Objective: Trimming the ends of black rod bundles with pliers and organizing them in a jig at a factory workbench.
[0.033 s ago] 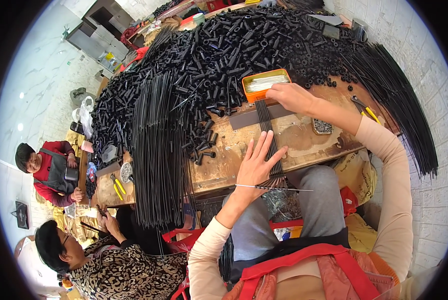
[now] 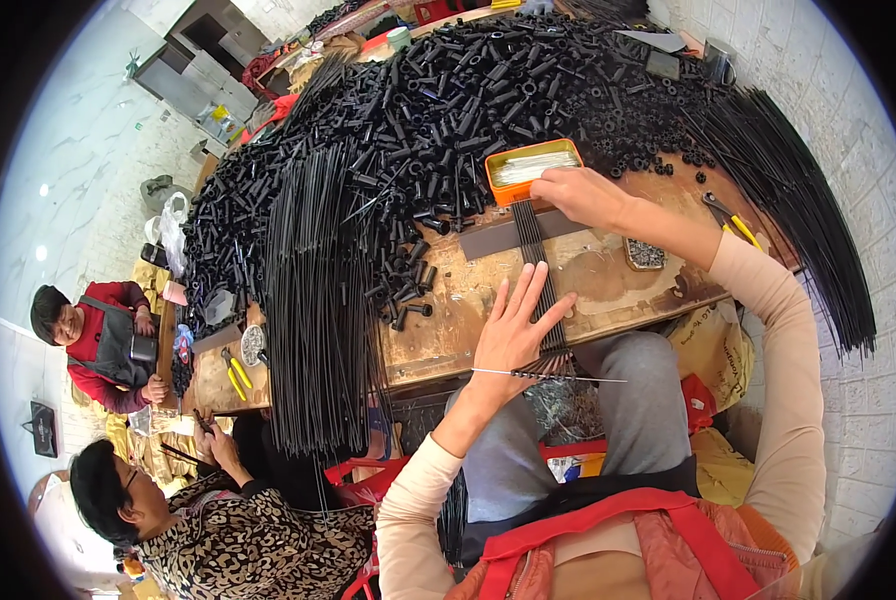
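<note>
My left hand (image 2: 510, 338) lies flat with fingers spread over the near part of a narrow row of thin black rods (image 2: 534, 238), which runs across the table edge. Below that hand a thin metal rod (image 2: 598, 379) crosses the near ends of the row, with small dark pieces along it. My right hand (image 2: 580, 194) is beside the far end of the row, at the front right corner of an orange box (image 2: 502, 193) of thin white sticks. Its fingers are closed together, and whatever they hold is hidden. Beneath the row sits a flat dark strip (image 2: 480, 241) on the wooden table.
A large heap of black tubes (image 2: 438, 95) covers the table's back. Long black rods lie in bundles at left (image 2: 313, 300) and right (image 2: 803, 210). A tray of small metal parts (image 2: 645, 254) and yellow-handled pliers (image 2: 744, 230) are at right. Two people sit at left.
</note>
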### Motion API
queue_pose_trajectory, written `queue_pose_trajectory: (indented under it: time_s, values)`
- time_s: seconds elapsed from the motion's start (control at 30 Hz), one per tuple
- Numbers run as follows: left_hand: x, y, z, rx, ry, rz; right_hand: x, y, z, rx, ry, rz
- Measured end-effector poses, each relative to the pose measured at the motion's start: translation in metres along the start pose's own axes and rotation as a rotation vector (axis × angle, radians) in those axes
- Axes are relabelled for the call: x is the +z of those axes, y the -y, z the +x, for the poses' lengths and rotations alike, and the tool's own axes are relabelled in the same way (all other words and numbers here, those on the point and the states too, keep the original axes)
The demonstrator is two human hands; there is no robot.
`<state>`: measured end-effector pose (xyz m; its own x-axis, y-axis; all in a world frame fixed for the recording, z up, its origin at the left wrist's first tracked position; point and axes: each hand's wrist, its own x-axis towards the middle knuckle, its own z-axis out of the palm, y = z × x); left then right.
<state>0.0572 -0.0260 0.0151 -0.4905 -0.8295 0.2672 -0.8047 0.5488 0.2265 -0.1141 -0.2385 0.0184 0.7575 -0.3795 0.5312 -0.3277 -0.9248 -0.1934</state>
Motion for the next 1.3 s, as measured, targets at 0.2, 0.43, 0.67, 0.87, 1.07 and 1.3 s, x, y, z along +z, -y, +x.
queue_pose_trajectory:
  time_s: [0.2,0.43,0.67,0.87,1.07,1.3]
  values:
    - [-0.001,0.000,0.002,0.020,-0.020,0.012,0.001,0.002,0.007,0.058,-0.054,0.009]
    - [0.002,-0.010,-0.009,0.021,-0.037,0.046,-0.006,-0.051,0.041,0.195,0.072,-0.112]
    - [0.005,-0.008,-0.010,0.043,-0.049,0.040,-0.015,-0.054,0.052,0.319,0.224,0.001]
    - [0.004,-0.008,-0.013,0.033,-0.032,0.069,-0.034,-0.013,0.027,0.113,0.033,-0.103]
    - [0.004,-0.006,-0.011,0.040,-0.035,0.088,-0.011,0.004,-0.010,0.042,0.092,-0.132]
    - [0.004,-0.008,-0.012,0.023,-0.001,0.095,-0.017,-0.004,-0.006,0.005,0.227,-0.006]
